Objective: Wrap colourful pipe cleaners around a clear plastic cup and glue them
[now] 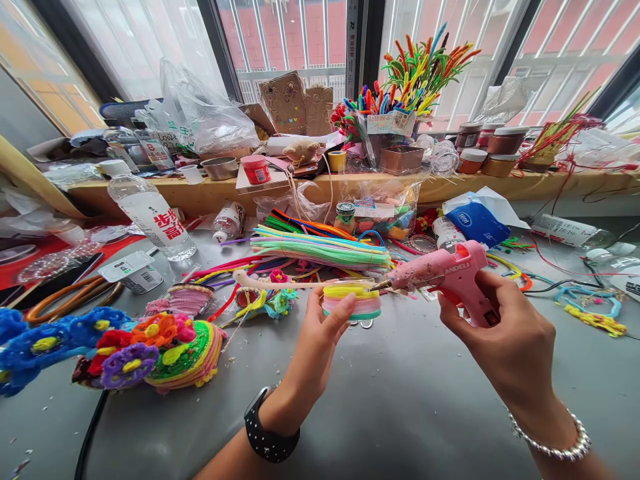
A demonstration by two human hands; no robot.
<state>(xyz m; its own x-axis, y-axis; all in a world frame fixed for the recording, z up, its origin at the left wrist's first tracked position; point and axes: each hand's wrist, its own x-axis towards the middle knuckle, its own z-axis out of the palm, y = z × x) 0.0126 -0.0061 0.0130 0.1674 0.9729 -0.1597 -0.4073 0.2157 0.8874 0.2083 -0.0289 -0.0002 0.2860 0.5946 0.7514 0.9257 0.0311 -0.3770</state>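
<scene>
My left hand (320, 333) pinches a small round coil of pastel pipe cleaners (351, 301), yellow on top, pink and green below, held just above the grey table (400, 407). My right hand (505, 333) grips a pink glue gun (445, 273) by its handle. The gun's nozzle touches the coil's top right edge. A black watch sits on my left wrist and a silver bead bracelet on my right.
A bundle of green and mixed pipe cleaners (320, 250) lies behind the coil. Finished flower pieces (150, 347) and blue ones (40, 347) sit at left. A water bottle (150, 213) stands at back left. The wooden shelf (500, 187) holds jars and pipe-cleaner bunches (425, 67).
</scene>
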